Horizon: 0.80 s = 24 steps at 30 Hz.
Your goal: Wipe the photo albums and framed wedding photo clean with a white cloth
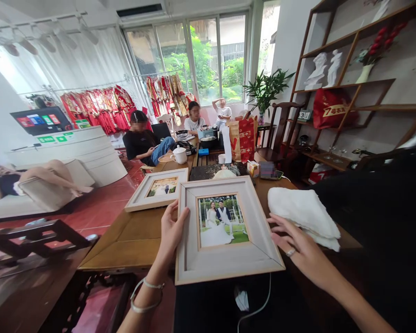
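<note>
A pale wooden photo frame (229,261) is tilted toward me at the near edge of the table. Inside it is a wedding photo (222,219) of a couple on a swing. My left hand (173,226) grips its left edge, thumb on the front face and fingers hidden behind. At the right edge my right hand (293,238) is open with its fingers apart, the fingertips close to the frame; whether they touch it I cannot tell. A second similar frame (138,201) lies beyond on the left. Just past my right hand rests a folded white cloth (303,212).
On the wooden table (125,240) stand a white lidded mug (179,155), a red and brown paper bag (244,138), a small box (253,168) and a phone (272,171). Several people sit around. Below the frame hangs a white cable (260,307). Shelves (339,88) line the right wall.
</note>
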Tool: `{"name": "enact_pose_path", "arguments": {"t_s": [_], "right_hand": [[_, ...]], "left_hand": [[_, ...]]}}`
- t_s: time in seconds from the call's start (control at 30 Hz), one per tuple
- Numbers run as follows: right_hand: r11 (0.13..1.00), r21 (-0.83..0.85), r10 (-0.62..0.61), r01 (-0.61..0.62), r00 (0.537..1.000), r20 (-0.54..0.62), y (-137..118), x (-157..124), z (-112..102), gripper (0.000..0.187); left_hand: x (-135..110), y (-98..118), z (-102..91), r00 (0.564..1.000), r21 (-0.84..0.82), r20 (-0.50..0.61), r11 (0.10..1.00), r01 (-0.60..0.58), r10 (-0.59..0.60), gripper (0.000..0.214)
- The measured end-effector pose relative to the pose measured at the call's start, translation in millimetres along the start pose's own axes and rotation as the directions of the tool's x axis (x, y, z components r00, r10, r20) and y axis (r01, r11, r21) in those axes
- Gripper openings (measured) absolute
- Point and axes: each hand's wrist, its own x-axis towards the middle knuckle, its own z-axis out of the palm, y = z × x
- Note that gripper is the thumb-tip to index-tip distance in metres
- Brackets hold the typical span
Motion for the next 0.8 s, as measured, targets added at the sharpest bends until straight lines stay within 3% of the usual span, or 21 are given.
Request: {"name": "enact_pose_path", "arguments": {"t_s": [0.13, 0.23, 0.3, 0.37, 0.47, 0.57, 0.63, 0.7, 0.8], "right_hand": [[0.991, 0.083, 0.098, -0.104, 0.992, 0.076, 0.0, 15.2, 26.2, 0.063], [0.984, 0.097, 0.12, -0.147, 0.962, 0.243, -8.4, 35.7, 45.9, 0.052], [0.987, 0.113, 0.076, -0.111, 0.957, 0.278, -20.8, 56.4, 58.6, 0.043], [0.997, 0.049, 0.038, -0.051, 0.971, 0.235, -38.5, 84.1, 71.2, 0.033], [0.999, -0.011, -0.037, 0.041, 0.97, 0.241, -69.3, 135.8, 93.2, 0.031], [0.983, -0.159, -0.055, 0.096, 0.968, 0.245, -96.2, 189.2, 124.6, 0.036], [0.96, -0.249, -0.058, 0.132, 0.957, 0.284, -108.4, 218.2, 149.7, 0.034], [0.938, -0.314, -0.043, 0.145, 0.95, 0.31, -115.5, 238.9, 174.0, 0.039], [0.921, -0.361, -0.03, 0.148, 0.949, 0.313, -117.8, 256.7, 201.4, 0.042]], "left_hand": [[7.7, 20.7, -24.2, 0.998, -0.043, -0.044, 0.998, 0.035, -0.037, 0.06], [24.1, 27.5, -45.8, 0.991, -0.04, -0.094, 0.995, 0.095, -0.098, 0.064], [41.7, 29.1, -60.7, 0.98, 0.001, -0.143, 0.99, 0.143, -0.141, 0.062], [66.0, 30.9, -76.1, 0.971, 0.075, -0.178, 0.982, 0.174, -0.158, 0.054], [114.6, 36.4, -100.2, 0.983, 0.285, -0.143, 0.947, 0.151, -0.113, 0.046], [169.4, 41.7, -122.8, 0.999, 0.637, 0.001, 0.77, 0.039, -0.051, 0.037], [201.8, 40.7, -134.4, 0.999, 0.882, 0.046, 0.47, -0.041, 0.001, 0.025], [227.1, 33.7, -141.8, 0.999, 0.93, 0.037, 0.366, -0.033, -0.003, 0.017], [252.6, 13.4, -146.0, 0.999, 0.949, 0.018, 0.317, -0.006, -0.035, 0.015]]}}
